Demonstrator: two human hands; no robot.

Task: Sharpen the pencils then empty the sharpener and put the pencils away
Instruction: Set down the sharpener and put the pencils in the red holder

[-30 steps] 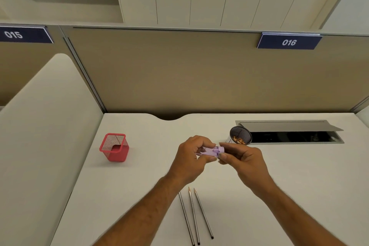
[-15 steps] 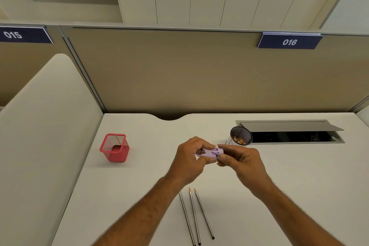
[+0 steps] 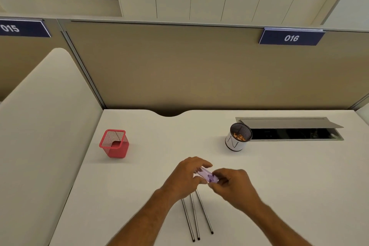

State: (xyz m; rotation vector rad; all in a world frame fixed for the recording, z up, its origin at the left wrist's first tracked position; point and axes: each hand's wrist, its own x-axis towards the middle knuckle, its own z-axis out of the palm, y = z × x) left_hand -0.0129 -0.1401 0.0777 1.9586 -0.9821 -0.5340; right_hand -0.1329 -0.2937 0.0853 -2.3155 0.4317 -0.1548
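A small lilac sharpener [image 3: 206, 175] is held between both hands above the white desk [image 3: 279, 175]. My left hand [image 3: 184, 177] grips its left end and my right hand [image 3: 232, 185] pinches its right end. Three dark pencils [image 3: 196, 215] lie side by side on the desk just below my hands, their tips hidden under my wrists. A white cup with a mesh-dark inside [image 3: 237, 138] stands at the back right, with orange-brown shavings in it. A red mesh pencil holder [image 3: 114, 144] stands at the left, with nothing visible inside.
An open cable hatch [image 3: 289, 132] with a grey flap lies in the desk behind the cup. A beige partition wall [image 3: 199, 66] closes the back. A rounded white divider [image 3: 40, 126] borders the desk on the left.
Both hands with the sharpener have moved back toward me, away from the cup, and the sharpener has tilted. The pencils, cup and red holder have not moved.
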